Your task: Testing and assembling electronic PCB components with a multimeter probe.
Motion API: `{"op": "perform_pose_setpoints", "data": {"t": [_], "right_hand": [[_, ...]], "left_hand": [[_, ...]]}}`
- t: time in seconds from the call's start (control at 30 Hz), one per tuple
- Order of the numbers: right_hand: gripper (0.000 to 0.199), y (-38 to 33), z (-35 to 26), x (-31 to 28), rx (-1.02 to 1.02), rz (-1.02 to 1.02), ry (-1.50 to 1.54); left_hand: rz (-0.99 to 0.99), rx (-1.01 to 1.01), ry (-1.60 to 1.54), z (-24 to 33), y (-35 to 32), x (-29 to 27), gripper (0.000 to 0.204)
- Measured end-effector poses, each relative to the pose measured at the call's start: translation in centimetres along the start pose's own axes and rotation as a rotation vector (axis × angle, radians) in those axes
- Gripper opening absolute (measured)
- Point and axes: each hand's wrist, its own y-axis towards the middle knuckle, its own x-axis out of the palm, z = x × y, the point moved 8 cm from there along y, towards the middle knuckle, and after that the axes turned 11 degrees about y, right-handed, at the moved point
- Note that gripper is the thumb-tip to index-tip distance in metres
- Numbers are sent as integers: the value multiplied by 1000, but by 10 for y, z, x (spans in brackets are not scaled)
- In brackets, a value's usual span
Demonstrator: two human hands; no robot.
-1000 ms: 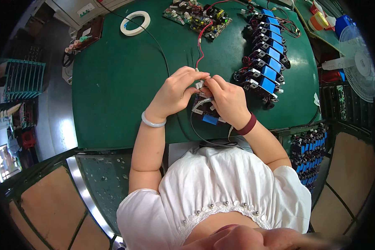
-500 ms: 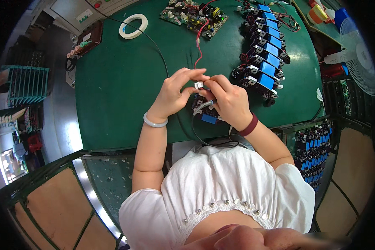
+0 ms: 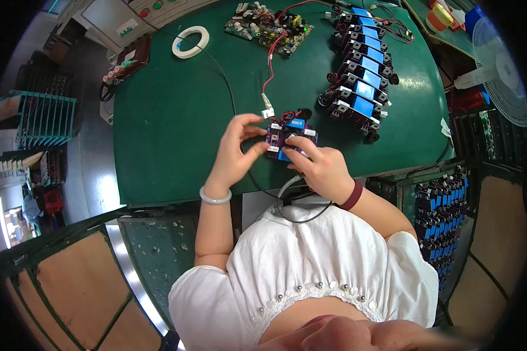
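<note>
A small purple circuit board with blue and white parts lies on the green bench in front of me. My left hand has its thumb and curled fingertips at the board's left edge. From the right, my right hand pinches the board with thumb and index finger. A dark cable with a grey coiled sleeve runs up under my right hand; its end is hidden there. Just beyond the board rests a white plug on red wires, apart from both hands.
A larger circuit board with a green light lies at the back. Several blue-topped modules stand in a row at the right. A tape roll lies back left. Beyond the right edge is a white fan; more modules sit below the bench.
The white plug, earlier between my fingers, now lies on the bench beyond the small board. My hands have moved down onto the board, and the coiled sleeve has dropped below my right hand.
</note>
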Motion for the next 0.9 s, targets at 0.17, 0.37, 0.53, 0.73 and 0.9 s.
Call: {"op": "perform_pose_setpoints", "data": {"t": [0.17, 0.37, 0.53, 0.73, 0.9], "right_hand": [[35, 12, 20, -4, 3, 24, 76], [29, 17, 14, -28, -29, 50, 292], [14, 1, -3, -91, -70, 344, 464], [50, -25, -4, -113, -125, 645, 520], [52, -23, -7, -114, -180, 683, 515]], "left_hand": [[171, 154, 451, 28, -32, 16, 56], [349, 229, 667, 30, -34, 31, 38], [337, 271, 702, 37, -37, 39, 30], [376, 257, 652, 57, -41, 36, 30], [-104, 583, 546, 60, -56, 85, 27]]}}
